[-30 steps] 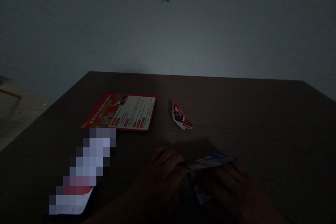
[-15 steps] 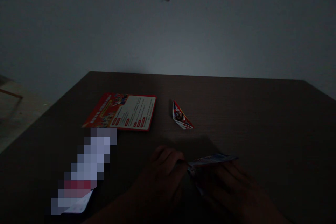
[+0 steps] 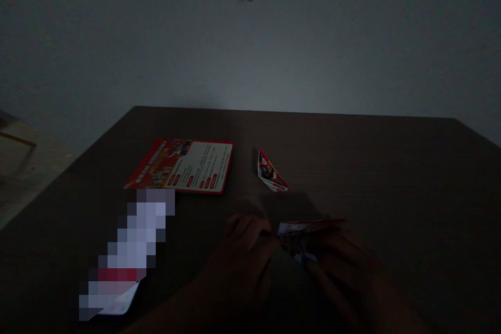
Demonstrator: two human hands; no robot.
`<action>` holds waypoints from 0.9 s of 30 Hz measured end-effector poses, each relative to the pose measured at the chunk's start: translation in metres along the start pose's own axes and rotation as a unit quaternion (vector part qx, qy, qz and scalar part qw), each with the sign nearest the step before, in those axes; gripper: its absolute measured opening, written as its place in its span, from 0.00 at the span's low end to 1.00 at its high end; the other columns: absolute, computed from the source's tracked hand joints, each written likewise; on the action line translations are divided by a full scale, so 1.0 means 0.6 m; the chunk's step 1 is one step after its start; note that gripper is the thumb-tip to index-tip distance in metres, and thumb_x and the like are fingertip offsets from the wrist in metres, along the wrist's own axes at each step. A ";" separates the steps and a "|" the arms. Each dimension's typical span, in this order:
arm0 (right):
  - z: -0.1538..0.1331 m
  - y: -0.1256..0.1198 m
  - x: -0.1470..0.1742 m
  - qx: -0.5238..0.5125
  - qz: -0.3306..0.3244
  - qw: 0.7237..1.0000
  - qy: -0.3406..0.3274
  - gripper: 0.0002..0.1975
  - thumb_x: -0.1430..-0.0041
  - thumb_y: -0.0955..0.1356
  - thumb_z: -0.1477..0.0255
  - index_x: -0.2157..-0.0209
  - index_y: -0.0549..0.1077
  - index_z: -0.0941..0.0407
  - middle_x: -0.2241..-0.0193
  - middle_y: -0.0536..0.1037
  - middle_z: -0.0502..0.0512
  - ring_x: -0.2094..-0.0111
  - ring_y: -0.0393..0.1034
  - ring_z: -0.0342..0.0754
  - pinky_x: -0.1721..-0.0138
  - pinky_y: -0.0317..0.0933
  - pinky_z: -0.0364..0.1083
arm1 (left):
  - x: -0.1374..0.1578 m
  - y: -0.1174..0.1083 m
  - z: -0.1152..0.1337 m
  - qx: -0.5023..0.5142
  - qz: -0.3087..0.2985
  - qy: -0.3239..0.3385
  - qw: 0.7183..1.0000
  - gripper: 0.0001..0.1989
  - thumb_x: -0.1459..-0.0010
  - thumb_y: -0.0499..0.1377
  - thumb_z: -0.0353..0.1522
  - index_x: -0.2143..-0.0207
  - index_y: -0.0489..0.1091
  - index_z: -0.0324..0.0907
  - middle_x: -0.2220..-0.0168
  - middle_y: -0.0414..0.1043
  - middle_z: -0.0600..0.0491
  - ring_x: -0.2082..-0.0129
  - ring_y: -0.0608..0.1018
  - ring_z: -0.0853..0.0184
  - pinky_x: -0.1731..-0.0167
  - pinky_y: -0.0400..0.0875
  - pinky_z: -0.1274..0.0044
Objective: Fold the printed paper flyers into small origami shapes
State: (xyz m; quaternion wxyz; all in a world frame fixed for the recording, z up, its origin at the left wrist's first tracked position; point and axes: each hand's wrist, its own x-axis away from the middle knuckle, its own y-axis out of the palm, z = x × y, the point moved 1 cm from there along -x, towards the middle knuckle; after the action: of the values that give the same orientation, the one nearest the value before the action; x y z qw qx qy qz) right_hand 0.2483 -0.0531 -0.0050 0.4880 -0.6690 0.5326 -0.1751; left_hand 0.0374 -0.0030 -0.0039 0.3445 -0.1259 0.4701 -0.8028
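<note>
In the dim light, a piece of folded printed paper [image 3: 299,228] is between my hands near the front of the table. My left hand [image 3: 248,248] has its fingers curled and pinches the paper's left corner. My right hand [image 3: 348,261] is closed around the right part of the paper, its thumb along the lower edge. Farther back lies a small folded paper piece [image 3: 271,172], a red, white and dark triangle, touched by neither hand. Shadow hides the lower sides of both hands and much of the paper's shape.
A stack of red and white printed sheets [image 3: 199,167] lies left of the triangle. In front of it is a phone [image 3: 119,302] with a lit screen, mostly pixelated. The dark wooden table [image 3: 371,151] reaches back to a pale wall [image 3: 313,52].
My right hand has turned the folded paper, so that a different printed side shows, and its thumb now shows below. My left hand has hardly moved. The triangle lies as before.
</note>
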 end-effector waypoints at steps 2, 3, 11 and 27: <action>0.001 0.000 0.000 -0.002 0.002 1.000 0.015 0.08 0.42 0.64 0.76 0.71 0.74 0.54 0.65 0.76 0.54 0.58 0.70 0.51 0.57 0.66 0.50 | 0.000 -0.001 0.000 0.001 0.003 -0.001 1.000 0.17 0.47 0.54 0.24 0.54 0.67 0.42 0.54 0.65 0.48 0.54 0.66 0.58 0.52 0.60 0.63; 0.002 0.001 0.000 0.000 -0.001 1.000 0.024 0.07 0.42 0.64 0.76 0.70 0.74 0.54 0.65 0.76 0.54 0.57 0.69 0.51 0.57 0.66 0.50 | 0.000 0.000 0.000 0.002 0.001 -0.002 1.000 0.17 0.47 0.54 0.24 0.54 0.67 0.42 0.54 0.65 0.48 0.54 0.66 0.58 0.52 0.60 0.63; 0.008 0.012 0.002 -0.007 0.004 0.997 0.075 0.09 0.41 0.63 0.75 0.73 0.72 0.54 0.67 0.74 0.54 0.62 0.70 0.50 0.63 0.67 0.50 | 0.001 0.003 -0.001 0.012 0.007 -0.004 1.000 0.17 0.48 0.55 0.24 0.54 0.67 0.42 0.54 0.65 0.48 0.54 0.67 0.58 0.53 0.62 0.64; 0.013 0.020 0.002 -0.039 0.006 0.993 0.109 0.10 0.39 0.63 0.74 0.74 0.72 0.55 0.69 0.73 0.55 0.64 0.70 0.50 0.63 0.67 0.50 | 0.012 0.052 0.039 -0.160 0.045 0.146 0.975 0.18 0.37 0.47 0.30 0.48 0.64 0.31 0.48 0.69 0.43 0.47 0.69 0.59 0.48 0.66 0.70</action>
State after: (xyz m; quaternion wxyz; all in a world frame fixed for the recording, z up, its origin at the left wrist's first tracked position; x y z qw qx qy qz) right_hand 0.2483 -0.0501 -0.0188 0.4019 -0.6609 0.5931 -0.2234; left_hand 0.0578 -0.0336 -0.0186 0.2832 -0.0393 0.6432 -0.7103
